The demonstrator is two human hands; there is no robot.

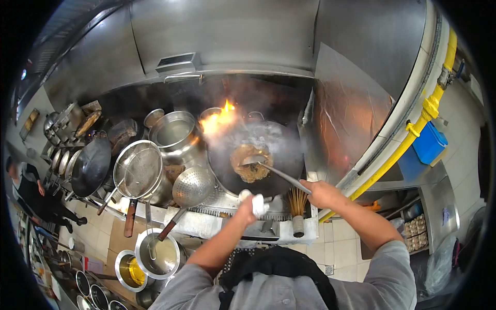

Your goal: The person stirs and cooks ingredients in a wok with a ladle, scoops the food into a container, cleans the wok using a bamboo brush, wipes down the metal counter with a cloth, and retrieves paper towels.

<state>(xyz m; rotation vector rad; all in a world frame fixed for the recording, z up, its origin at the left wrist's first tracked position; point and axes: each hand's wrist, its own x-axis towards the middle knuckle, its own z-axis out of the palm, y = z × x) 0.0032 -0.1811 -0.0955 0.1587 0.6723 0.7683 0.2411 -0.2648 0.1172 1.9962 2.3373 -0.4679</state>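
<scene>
My right hand point(322, 195) is closed around the long handle of a ladle point(289, 178). The ladle's head rests in brown, saucy food point(248, 173) inside a large dark wok point(284, 144). My left hand point(244, 211) is closed on a folded white cloth point(257, 204) at the wok's near edge; whether it also grips the rim is hidden. Steam rises from the wok, and a tall orange flame point(219, 121) burns at its back left. A bamboo brush point(298, 206) stands just left of my right hand.
Left of the wok are a metal pot point(174, 132), a mesh strainer point(138, 170) and a perforated skimmer point(192, 187). Lower left stand a pot of cloudy liquid point(163, 256) and a bowl of yellow oil point(135, 271). Another person point(33, 191) stands far left. A yellow pipe point(408, 137) runs along the right.
</scene>
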